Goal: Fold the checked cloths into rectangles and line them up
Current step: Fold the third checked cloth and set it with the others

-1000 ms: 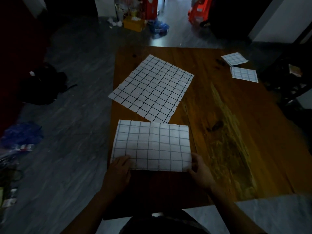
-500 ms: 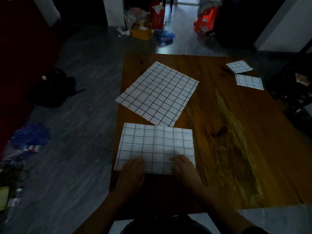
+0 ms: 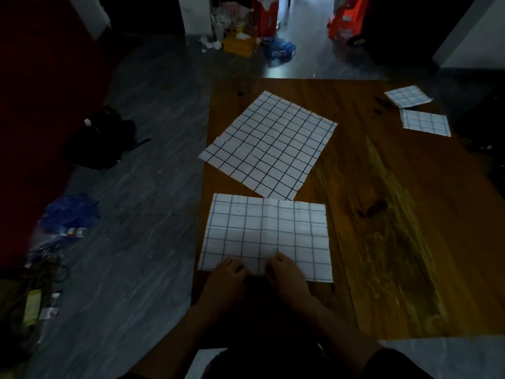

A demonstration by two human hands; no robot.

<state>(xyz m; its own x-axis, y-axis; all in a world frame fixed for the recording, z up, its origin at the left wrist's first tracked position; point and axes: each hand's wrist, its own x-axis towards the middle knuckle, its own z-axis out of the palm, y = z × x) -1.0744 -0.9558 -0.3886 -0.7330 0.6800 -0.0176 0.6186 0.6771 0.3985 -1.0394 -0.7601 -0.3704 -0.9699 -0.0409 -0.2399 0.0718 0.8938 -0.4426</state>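
- both hands have slid in from the outer corners of the half-folded cloth to the middle of its near edge; the left hand and right hand now sit side by side, nearly touching.
- fingers of both are curled down onto that edge at the centre crease; whether they pinch the fabric or only press it, i cannot tell.
- my reading: the first fold is smoothed and the centre is being set for the next fold into a smaller rectangle.
- this cloth lies at the table's near left corner, its left side running slightly past the table's left edge.
- the unfolded cloth lies skewed just beyond it, one corner touching or just overlapping its far edge, another overhanging the left edge.
- two finished folded cloths sit by the far right corner, close together.
- the right half of the table is bare wood, room to fold sideways and carry across.
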